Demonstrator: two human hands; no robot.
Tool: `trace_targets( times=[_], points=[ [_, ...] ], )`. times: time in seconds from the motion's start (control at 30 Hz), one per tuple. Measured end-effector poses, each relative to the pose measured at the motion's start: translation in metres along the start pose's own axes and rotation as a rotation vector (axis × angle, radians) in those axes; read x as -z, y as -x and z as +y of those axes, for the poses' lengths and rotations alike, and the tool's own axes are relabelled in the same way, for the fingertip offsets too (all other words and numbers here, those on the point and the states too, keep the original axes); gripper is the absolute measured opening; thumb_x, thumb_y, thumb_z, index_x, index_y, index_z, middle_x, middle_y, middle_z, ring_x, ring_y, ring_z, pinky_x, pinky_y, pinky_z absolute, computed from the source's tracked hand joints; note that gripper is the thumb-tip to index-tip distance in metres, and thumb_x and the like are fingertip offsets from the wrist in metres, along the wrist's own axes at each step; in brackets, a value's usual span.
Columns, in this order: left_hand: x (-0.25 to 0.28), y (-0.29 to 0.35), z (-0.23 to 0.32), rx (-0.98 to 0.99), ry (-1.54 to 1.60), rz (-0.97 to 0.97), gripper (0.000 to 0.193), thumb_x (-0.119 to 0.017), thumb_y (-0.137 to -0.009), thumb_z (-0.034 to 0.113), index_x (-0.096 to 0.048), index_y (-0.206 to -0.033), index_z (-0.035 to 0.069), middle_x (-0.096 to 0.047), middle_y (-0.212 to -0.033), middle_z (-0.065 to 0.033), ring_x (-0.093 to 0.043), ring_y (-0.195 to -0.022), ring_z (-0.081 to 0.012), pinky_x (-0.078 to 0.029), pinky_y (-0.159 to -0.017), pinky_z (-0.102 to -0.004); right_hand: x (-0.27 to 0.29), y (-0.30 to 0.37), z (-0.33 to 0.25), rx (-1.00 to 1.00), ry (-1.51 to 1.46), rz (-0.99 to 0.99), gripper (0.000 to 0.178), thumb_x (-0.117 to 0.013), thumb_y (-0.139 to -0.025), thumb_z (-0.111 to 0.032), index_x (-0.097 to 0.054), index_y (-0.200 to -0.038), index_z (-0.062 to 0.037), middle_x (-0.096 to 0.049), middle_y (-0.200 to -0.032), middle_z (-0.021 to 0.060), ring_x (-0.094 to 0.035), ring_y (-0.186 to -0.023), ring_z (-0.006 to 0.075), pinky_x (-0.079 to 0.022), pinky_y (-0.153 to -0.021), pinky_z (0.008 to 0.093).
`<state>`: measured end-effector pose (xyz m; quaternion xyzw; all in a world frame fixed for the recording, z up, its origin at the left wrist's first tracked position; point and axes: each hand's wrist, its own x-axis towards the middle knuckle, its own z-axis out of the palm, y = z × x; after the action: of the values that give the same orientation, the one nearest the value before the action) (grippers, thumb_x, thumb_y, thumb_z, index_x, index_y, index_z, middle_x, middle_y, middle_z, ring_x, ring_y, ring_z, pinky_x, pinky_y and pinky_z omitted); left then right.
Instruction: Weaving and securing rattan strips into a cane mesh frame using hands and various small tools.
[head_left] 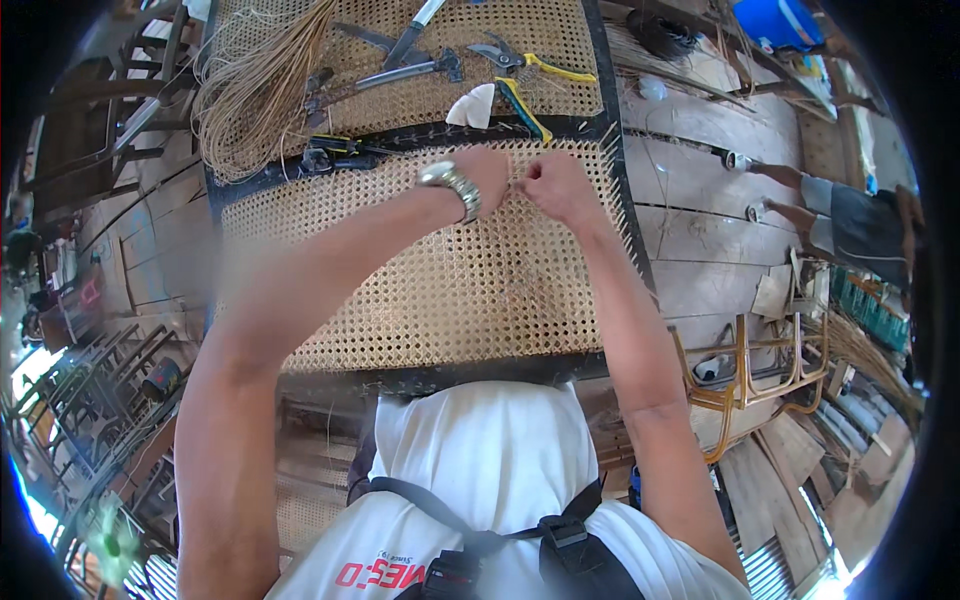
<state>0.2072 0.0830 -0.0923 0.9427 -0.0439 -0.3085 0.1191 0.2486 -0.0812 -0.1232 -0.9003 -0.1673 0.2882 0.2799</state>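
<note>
A woven cane panel (430, 290) in a black frame lies in front of me, with cane ends sticking up along its right and far edges. Over its far right part, both hands are close together. My left hand (485, 178), below a metal wristwatch (450, 188), is closed with its back toward me and its fingertips mostly hidden. My right hand (560, 186) is closed in a pinch just beside it. Whatever lies between the fingers is too small to make out. Just beyond them are pruning shears (510, 60) with yellow handles and a folded white piece (471, 106).
On a second cane section lie a hammer (410, 72), a bundle of loose cane strands (255, 90) and a dark tool (335, 155). A bent-cane frame (745, 375) stands at the right, and another person (850, 215) is farther right. Dark chair frames (110, 400) crowd the left.
</note>
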Motion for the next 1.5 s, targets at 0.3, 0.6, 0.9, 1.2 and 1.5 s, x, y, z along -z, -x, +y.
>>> trace_targets(
  times=[0.3, 0.6, 0.9, 1.2, 1.5],
  points=[
    [0.011, -0.008, -0.031, 0.091, 0.431, -0.299, 0.054, -0.062, -0.093, 0.058, -0.073, -0.088, 0.005, -0.073, -0.079, -0.0144, -0.071, -0.072, -0.0250, -0.057, -0.068, -0.0404, -0.005, 0.016, -0.015, 0.005, 0.030, 0.088, 0.023, -0.073, -0.074, -0.023, -0.073, -0.079, -0.0012, -0.067, -0.078, 0.0191, -0.067, -0.078, 0.0323, -0.053, -0.074, 0.0403],
    [0.104, 0.046, -0.179, 0.147, -0.235, 0.338, 0.044, -0.055, -0.097, 0.046, -0.072, -0.091, 0.005, -0.070, -0.087, -0.0180, -0.070, -0.085, -0.0343, -0.055, -0.074, -0.0479, -0.009, 0.037, -0.013, 0.268, -0.030, 0.176, 0.013, -0.072, -0.082, -0.017, -0.073, -0.089, -0.0059, -0.064, -0.092, 0.0116, -0.062, -0.092, 0.0292, -0.050, -0.086, 0.0387],
    [0.016, 0.029, -0.114, -0.030, 0.356, 0.122, 0.035, -0.056, -0.100, 0.039, -0.066, -0.106, 0.006, -0.070, -0.089, -0.0158, -0.067, -0.078, -0.0276, -0.051, -0.073, -0.0433, -0.003, 0.009, -0.045, 0.194, -0.693, 0.015, 0.014, -0.065, -0.098, -0.017, -0.068, -0.101, -0.0037, -0.067, -0.085, 0.0053, -0.062, -0.086, 0.0142, -0.050, -0.081, 0.0317],
    [0.011, 0.005, -0.059, -0.009, 0.122, -0.031, 0.032, -0.057, -0.097, 0.039, -0.070, -0.105, 0.011, -0.073, -0.092, -0.0189, -0.070, -0.086, -0.0394, -0.054, -0.075, -0.0497, 0.000, 0.012, -0.005, 0.274, -0.147, 0.089, 0.022, -0.066, -0.091, -0.021, -0.072, -0.094, -0.0007, -0.066, -0.095, 0.0211, -0.063, -0.087, 0.0345, -0.050, -0.081, 0.0422],
    [0.024, 0.002, -0.051, -0.061, 0.042, -0.101, 0.033, -0.058, -0.095, 0.036, -0.074, -0.099, 0.007, -0.073, -0.089, -0.0197, -0.071, -0.083, -0.0379, -0.055, -0.077, -0.0486, 0.014, 0.003, -0.006, 0.151, -0.035, -0.069, 0.023, -0.067, -0.081, -0.019, -0.069, -0.074, 0.0029, -0.063, -0.082, 0.0222, -0.062, -0.078, 0.0345, -0.051, -0.074, 0.0420]
  ],
)
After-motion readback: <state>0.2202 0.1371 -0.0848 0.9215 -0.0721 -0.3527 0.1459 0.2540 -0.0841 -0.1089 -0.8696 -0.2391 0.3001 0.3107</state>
